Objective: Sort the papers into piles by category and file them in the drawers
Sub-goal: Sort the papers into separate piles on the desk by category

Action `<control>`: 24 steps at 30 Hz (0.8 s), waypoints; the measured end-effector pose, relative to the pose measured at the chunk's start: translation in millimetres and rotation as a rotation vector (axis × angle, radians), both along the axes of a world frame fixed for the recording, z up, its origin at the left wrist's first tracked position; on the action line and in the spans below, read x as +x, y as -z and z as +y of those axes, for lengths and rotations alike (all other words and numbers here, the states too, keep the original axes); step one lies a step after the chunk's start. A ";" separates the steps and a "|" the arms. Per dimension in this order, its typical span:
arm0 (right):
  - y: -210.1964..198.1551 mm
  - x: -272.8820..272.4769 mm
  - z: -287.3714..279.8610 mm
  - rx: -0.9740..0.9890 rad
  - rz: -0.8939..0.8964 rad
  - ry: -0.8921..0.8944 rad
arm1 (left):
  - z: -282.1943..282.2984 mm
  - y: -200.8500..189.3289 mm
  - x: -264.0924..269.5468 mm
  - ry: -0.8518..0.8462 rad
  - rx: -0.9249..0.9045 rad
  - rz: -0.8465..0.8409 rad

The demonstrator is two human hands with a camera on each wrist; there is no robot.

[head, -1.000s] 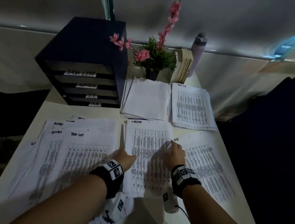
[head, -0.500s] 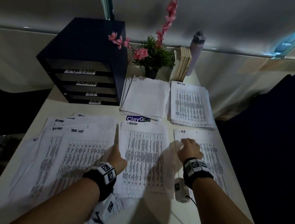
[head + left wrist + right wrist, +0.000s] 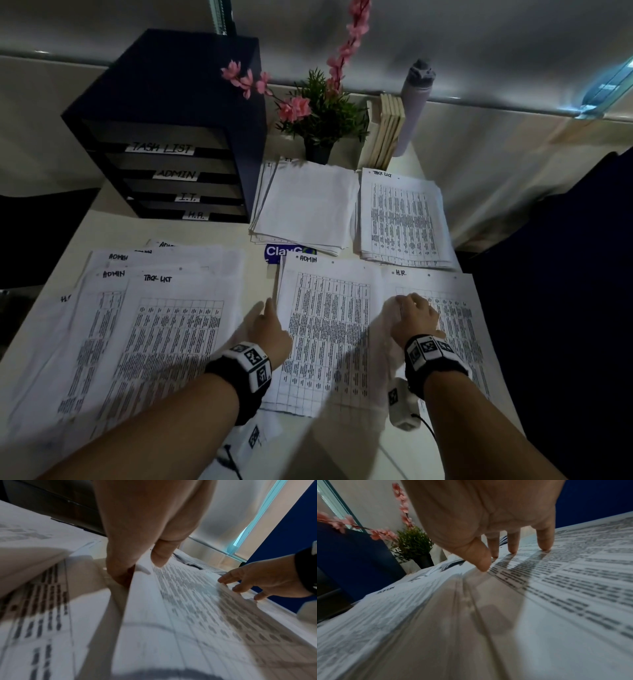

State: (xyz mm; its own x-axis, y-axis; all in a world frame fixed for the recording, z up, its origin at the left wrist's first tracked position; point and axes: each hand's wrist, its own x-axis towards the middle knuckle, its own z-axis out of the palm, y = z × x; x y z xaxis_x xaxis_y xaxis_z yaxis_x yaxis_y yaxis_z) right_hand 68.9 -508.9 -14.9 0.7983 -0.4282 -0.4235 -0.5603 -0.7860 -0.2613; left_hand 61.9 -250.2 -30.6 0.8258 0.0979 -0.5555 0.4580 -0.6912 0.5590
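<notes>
L hand [image 3: 270, 329]: thumb + fingers pinching left edge of ADMIN sheet [image 3: 329, 329], edge lifted a little (left wrist view). R hand [image 3: 414, 318]: fingers spread, tips pressing H.R. sheet [image 3: 455, 329], gripping nothing. ADMIN sheet lies centre, H.R. sheet touching it at 3 o'clock. Unsorted spread [image 3: 137, 325] at 9 o'clock, mixed ADMIN/TASK LIST/H.R. headings. I.T. pile [image 3: 305, 205] at 12, TASK LIST pile [image 3: 404, 219] at 1 o'clock. Drawer unit [image 3: 171, 130] at 11, labelled TASK LIST, ADMIN, I.T., H.R.; nothing seen filed. Progress: 4 piles begun, sorting approx. part done, filing all left. Vs 1 s ago: R hand has gone from ADMIN sheet onto H.R. sheet; L hand from flat on sheet to pinching its edge
</notes>
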 end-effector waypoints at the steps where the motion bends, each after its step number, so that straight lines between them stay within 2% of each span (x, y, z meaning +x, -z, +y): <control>1: -1.4 0.9 3.2 -0.004 -0.015 0.010 | 0.1 -5.0 1.5 0.009 0.022 0.008; 3: -3.8 3.1 14.2 -0.027 -0.099 0.007 | 4.7 -14.9 4.2 0.013 0.038 -0.022; 5: -5.4 4.9 33.1 -0.036 -0.199 -0.058 | 16.8 -24.8 6.6 -0.042 -0.041 -0.078; 8: -4.8 8.2 73.4 0.086 -0.265 -0.215 | 49.8 -37.0 4.9 -0.134 -0.097 -0.175; 12: -8.2 9.2 138.2 0.348 -0.212 -0.363 | 113.4 -39.0 0.2 -0.285 0.070 -0.162; 15: -11.5 3.5 184.9 0.370 -0.165 -0.474 | 172.4 -29.2 -11.1 -0.362 0.264 -0.038; 17: -12.4 -1.1 209.5 0.374 -0.102 -0.460 | 207.0 -23.0 -22.5 -0.360 0.379 0.093; 20: -11.6 -5.9 237.1 0.337 0.022 -0.448 | 236.3 -15.3 -41.0 -0.355 0.366 0.213; 22: -9.7 -9.1 250.1 0.335 0.067 -0.442 | 244.0 -7.6 -48.1 -0.305 0.329 0.178; 24: -6.1 -13.6 259.4 0.413 0.090 -0.372 | 244.5 -1.0 -53.1 -0.252 0.232 0.126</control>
